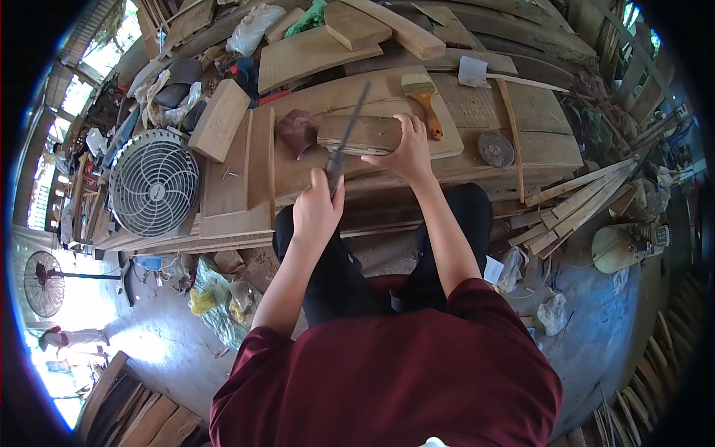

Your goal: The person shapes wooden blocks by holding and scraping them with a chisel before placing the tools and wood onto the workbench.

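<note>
Head view. Landmark: the block. Nearest is the wearer's shirt (395,372); the trousers (320,257) show beyond it, on the near side of the block.

Left hand (316,205): near side of the block, toward its left end; fingers curled tight round the handle of a tool (353,123). The tool is long, thin and dark, perhaps a file; its blade slants up across the block in view. Contact between blade and block: cannot tell.

Right hand (410,149): clamped over the right end of the block (357,134), thumb on the near side, fingers over the top. The block sits at a board (335,100); whether it bears fully on it is unclear.

Just left of the block, a reddish-brown folded sheet (296,132); right of it, a brush (424,108), then a tin (495,149). Well left, a fan (155,186). Beyond, stacked planks (320,56).

Judgement: step in hand appears to be working the block with the tool. Next move calls for a firm right-hand hold, fingers clear of the blade, and a controlled left-hand stroke.
</note>
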`<state>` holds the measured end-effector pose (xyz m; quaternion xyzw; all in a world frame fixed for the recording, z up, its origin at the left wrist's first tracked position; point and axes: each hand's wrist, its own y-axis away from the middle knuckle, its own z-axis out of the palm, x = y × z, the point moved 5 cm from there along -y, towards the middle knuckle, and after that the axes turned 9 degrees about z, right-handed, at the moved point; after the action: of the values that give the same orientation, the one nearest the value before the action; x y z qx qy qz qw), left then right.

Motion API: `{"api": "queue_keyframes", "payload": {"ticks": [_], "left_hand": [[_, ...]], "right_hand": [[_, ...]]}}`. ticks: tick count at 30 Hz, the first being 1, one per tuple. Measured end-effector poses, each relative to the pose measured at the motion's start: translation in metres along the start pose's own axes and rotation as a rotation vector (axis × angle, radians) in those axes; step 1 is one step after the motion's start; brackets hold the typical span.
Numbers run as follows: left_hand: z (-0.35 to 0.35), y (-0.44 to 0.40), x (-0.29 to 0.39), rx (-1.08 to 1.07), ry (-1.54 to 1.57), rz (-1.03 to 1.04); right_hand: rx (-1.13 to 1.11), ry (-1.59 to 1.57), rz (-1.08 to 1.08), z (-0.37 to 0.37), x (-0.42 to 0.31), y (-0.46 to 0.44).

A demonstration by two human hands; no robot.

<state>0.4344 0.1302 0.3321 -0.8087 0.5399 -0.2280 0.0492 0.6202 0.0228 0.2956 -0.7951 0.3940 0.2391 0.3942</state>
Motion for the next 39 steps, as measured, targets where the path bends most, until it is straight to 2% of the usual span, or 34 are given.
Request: {"api": "queue_keyframes", "payload": {"ticks": [5,10,11,13,15,17,21,23,24,27,32,34,36,39], "left_hand": [[-0.012,0.004,0.007,0.006,0.017,0.038],[-0.023,0.02,0.003,0.227,0.265,0.018],[-0.02,0.025,-0.002,0.228,0.265,0.015],[0.0,0.04,-0.025,0.099,0.419,-0.209],[0.011,0.056,-0.035,0.072,0.486,-0.237],[0.014,0.068,-0.038,0.075,0.7,-0.242],[0.001,0.072,-0.031,0.081,0.619,-0.09],[-0.025,0.065,-0.005,0.142,0.135,0.127],[-0.027,0.064,-0.003,0.021,0.161,-0.008],[-0.026,0.058,0.0,-0.072,0.096,-0.053],[-0.029,0.043,-0.002,-0.027,0.052,0.05],[-0.029,0.04,-0.004,0.104,0.204,0.127],[-0.03,0.041,-0.001,0.112,0.239,0.136],[-0.041,0.032,0.017,0.14,0.351,0.174]], "right_hand": [[0.023,-0.015,-0.033,0.001,0.0,-0.001],[0.043,-0.009,-0.052,0.003,0.001,0.002],[0.068,0.01,-0.055,0.003,0.0,0.003],[0.092,0.028,-0.057,0.003,-0.002,0.005],[0.141,0.058,-0.041,0.003,-0.002,0.008],[0.173,0.055,-0.016,0.006,-0.002,0.013],[0.2,0.095,0.068,0.007,-0.004,0.022],[0.185,0.144,0.09,0.008,-0.006,0.025],[0.17,0.195,0.113,0.007,-0.006,0.026],[0.094,0.234,0.156,0.004,-0.007,0.03],[0.077,0.103,0.092,-0.001,0.001,0.036],[0.083,0.027,0.058,-0.001,0.004,0.039],[0.146,0.02,-0.018,-0.001,0.003,0.041],[0.148,-0.026,0.006,0.004,0.006,0.042]]}}
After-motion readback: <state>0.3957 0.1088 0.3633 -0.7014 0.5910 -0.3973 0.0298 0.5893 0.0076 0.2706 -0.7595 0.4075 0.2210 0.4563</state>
